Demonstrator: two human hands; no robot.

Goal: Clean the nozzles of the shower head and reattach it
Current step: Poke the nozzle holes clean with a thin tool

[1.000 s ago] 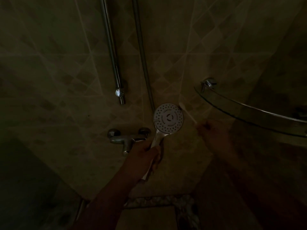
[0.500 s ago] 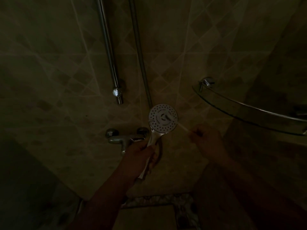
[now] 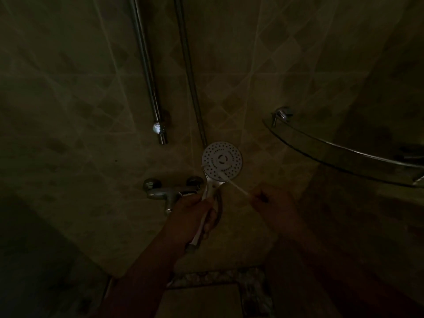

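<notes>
The shower head point(image 3: 222, 160) faces the camera, its handle gripped by the left hand point(image 3: 195, 218). The right hand point(image 3: 269, 201) pinches a thin white brush point(image 3: 229, 180) across the nozzles; dim light blurs its tip. Tap point(image 3: 169, 191) left, glass shelf point(image 3: 332, 152) right.

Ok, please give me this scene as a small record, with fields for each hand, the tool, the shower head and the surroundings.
left hand: grips the handle of the shower head
right hand: pinches a thin white stick
shower head: off its holder, nozzle face toward the camera
stick: lies across the lower nozzle face
tap: on the wall, beside the left hand
glass shelf: at right
light: very dim
</notes>
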